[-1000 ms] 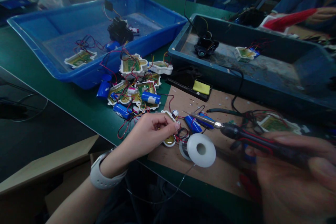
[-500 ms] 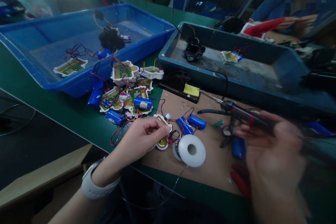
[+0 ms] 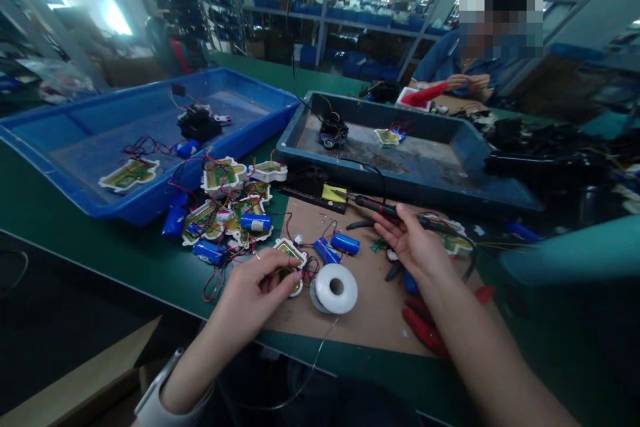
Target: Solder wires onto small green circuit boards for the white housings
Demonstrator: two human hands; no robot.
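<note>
Low in the centre of the frame, the left hand [image 3: 260, 283] rested on the brown work mat [image 3: 380, 310], its fingers [image 3: 285, 275] curled and pinching a small white-edged circuit board [image 3: 289, 255] with red and black wires trailing from it. Just right of that board sat a white solder spool [image 3: 336, 287], and above the spool lay two blue battery cells [image 3: 336, 245] side by side. Right of centre, the right hand [image 3: 413, 243] was open, palm up, its fingers loosely spread around the handle of a soldering iron [image 3: 380, 205], whose tip pointed left toward a yellow sponge [image 3: 334, 193] in a black holder. Red-handled pliers [image 3: 425, 330] lay on the mat under the right forearm. Left of the mat, a heap of boards and blue cells [image 3: 227, 213] covered the green bench [image 3: 125, 253]. A bright blue tray [image 3: 75, 140] filled the upper left; a darker tray [image 3: 450, 180] lay at centre right. Another person sat in the upper right.
</note>
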